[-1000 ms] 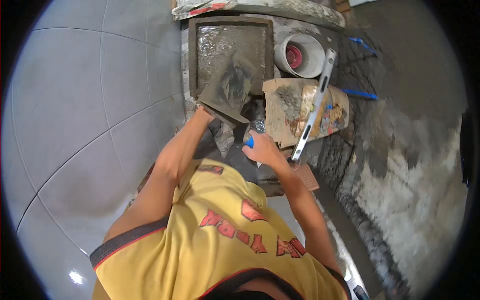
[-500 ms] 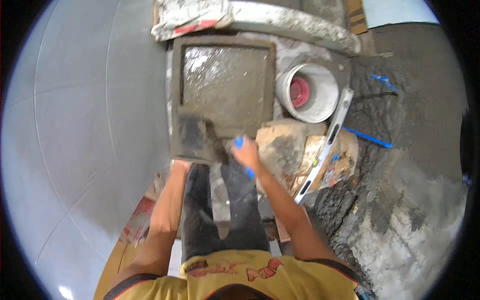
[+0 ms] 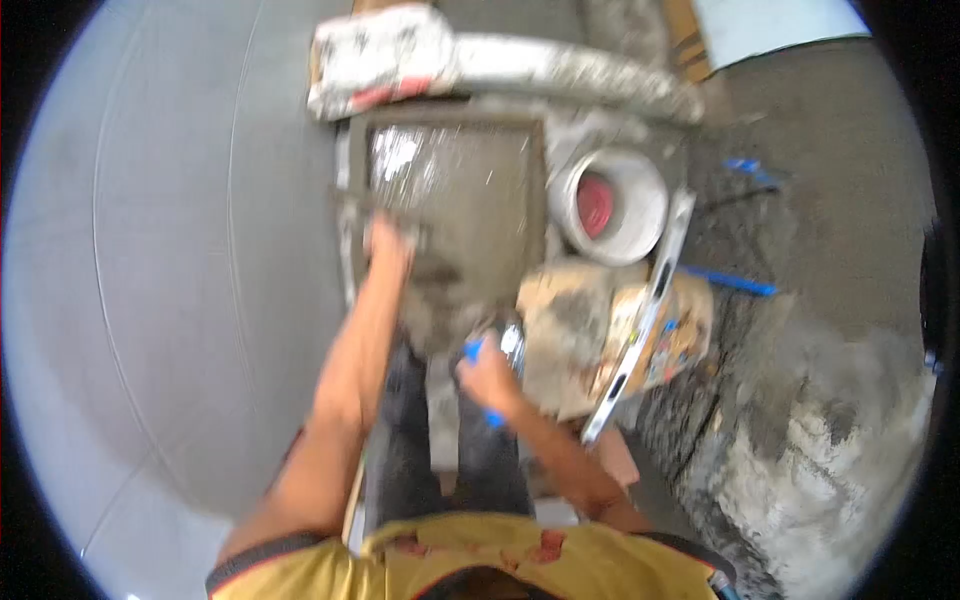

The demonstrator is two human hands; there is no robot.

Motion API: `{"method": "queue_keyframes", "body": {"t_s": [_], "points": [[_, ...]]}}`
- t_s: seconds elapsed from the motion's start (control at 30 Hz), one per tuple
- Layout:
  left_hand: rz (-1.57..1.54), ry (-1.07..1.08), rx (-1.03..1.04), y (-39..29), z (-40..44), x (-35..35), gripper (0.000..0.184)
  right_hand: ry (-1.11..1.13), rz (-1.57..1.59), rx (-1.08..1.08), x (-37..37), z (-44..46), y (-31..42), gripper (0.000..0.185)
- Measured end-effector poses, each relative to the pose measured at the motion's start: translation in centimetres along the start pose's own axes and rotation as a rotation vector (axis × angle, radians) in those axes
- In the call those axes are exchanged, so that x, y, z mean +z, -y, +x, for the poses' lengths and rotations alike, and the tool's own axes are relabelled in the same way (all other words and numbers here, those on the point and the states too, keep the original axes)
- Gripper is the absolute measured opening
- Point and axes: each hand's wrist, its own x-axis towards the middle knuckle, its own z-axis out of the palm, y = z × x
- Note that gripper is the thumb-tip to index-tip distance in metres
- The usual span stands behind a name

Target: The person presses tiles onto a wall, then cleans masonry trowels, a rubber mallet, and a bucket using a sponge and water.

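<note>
A square frame (image 3: 537, 190) holds smooth, wet grey cement (image 3: 465, 190) with a shine at its upper left. My left hand (image 3: 388, 240) is closed over its left side, on a thin flat tool (image 3: 352, 197) seen edge-on; motion blur hides the tool's exact kind. Close to the near edge, my right hand (image 3: 487, 372) wraps round the blue handle of a trowel (image 3: 513, 343), whose blade catches the light. Rougher cement lies between the two hands.
Right of the frame stands a white bucket (image 3: 645, 205) with a red container (image 3: 594, 206) inside. A spirit level (image 3: 640, 335) lies across a stained paper bag (image 3: 560, 345). Behind is a cement-smeared white strip (image 3: 560, 65). Grey sheeting (image 3: 170, 250) covers the left.
My left hand has gone from the frame's near left edge up over its left side. My right hand has drawn the trowel back toward my body, and its blade has turned.
</note>
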Motion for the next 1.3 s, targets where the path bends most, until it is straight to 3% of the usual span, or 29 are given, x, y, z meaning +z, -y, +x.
{"method": "queue_keyframes", "body": {"t_s": [0.03,0.07,0.1,0.13,0.2,0.23,0.27,0.3,0.33,0.43,0.5,0.6,0.63,0.7,0.73,0.8,0.9,1.0,1.03,1.07,1.1,1.13,1.2,1.3], "points": [[-0.001,-0.107,0.053,-0.5,3.7,-0.2,0.028,0.042,-0.034,-0.085,-0.7,-1.1,-1.5,0.059],[0.029,-0.071,0.125,-1.9,2.7,1.0,0.023,0.019,-0.023,-0.167,0.3,-1.5,-4.4,0.054],[-0.116,0.056,0.105,-2.6,2.8,1.2,0.027,0.325,0.595,0.022,-3.5,-3.1,-2.3,0.045],[-0.139,0.24,0.047,-3.4,-0.2,1.7,0.035,0.374,0.951,0.086,-4.6,-2.8,-1.6,0.036],[-0.024,0.39,0.096,-2.9,-3.5,1.2,0.043,0.556,1.441,-0.014,-7.4,-0.2,0.5,0.028],[0.094,0.493,0.164,-2.0,-3.5,0.2,0.044,0.786,1.526,-0.11,-7.7,2.4,0.5,0.026],[0.211,0.592,0.231,-1.1,-3.7,-0.8,0.045,0.878,1.531,-0.092,-6.9,4.6,0.8,0.027],[0.057,0.607,0.06,-1.1,-4.8,-0.4,0.044,0.974,1.53,-0.085,-5.2,7.1,1.4,0.029],[0.094,0.614,0.087,-1.0,-4.1,-1.1,0.044,1.07,1.528,-0.072,-3.5,8.4,1.1,0.032],[0.186,0.637,0.194,-3.0,1.2,-3.4,0.043,1.15,1.598,0.046,1.8,6.2,-4.8,0.038],[0.178,0.619,0.21,-4.0,3.4,-4.9,0.041,1.007,1.366,0.268,1.8,2.4,-8.3,0.036],[-0.125,0.501,0.082,-4.3,4.3,-4.4,0.036,0.417,0.904,0.255,0.3,-2.4,-5.2,0.032],[-0.056,0.451,0.154,-3.9,3.8,-4.1,0.036,0.367,0.779,0.129,0.1,-2.1,-5.0,0.032],[0.088,0.351,0.294,-2.8,1.8,-4.0,0.035,0.038,0.422,-0.282,1.5,-0.8,-3.9,0.035],[0.028,0.368,0.268,-2.1,1.4,-4.0,0.034,-0.125,0.232,-0.485,2.3,0.5,-2.9,0.036],[-0.088,0.399,0.227,-1.2,1.1,-4.1,0.031,-0.011,0.084,-0.321,4.2,4.1,-1.2,0.038],[0.223,0.421,0.326,-0.9,4.8,-7.6,0.032,-0.002,-0.026,-0.252,10.0,16.3,-5.7,0.042],[0.096,0.229,0.148,0.1,3.0,-6.3,0.032,-0.118,-0.008,-0.089,12.2,21.0,-8.9,0.045],[0.376,0.112,0.214,0.1,4.9,-7.4,0.034,-0.17,0.034,-0.038,13.1,21.3,-9.1,0.046],[0.654,-0.026,0.274,0.0,7.1,-9.1,0.037,-0.193,0.086,-0.103,13.0,20.2,-9.1,0.047],[0.661,-0.087,0.232,0.5,8.8,-9.4,0.036,-0.221,0.141,-0.163,12.0,18.4,-8.9,0.047],[0.766,0.027,0.107,0.0,8.2,-9.3,0.028,-0.171,0.16,-0.232,11.2,16.3,-8.8,0.047],[0.898,-0.027,0.124,1.3,9.3,-10.4,0.01,-0.08,0.193,-0.364,9.8,13.5,-8.8,0.048],[0.976,0.019,0.066,1.7,7.7,-11.1,0.009,-0.089,0.049,-0.494,11.1,14.5,-8.8,0.047]]}}
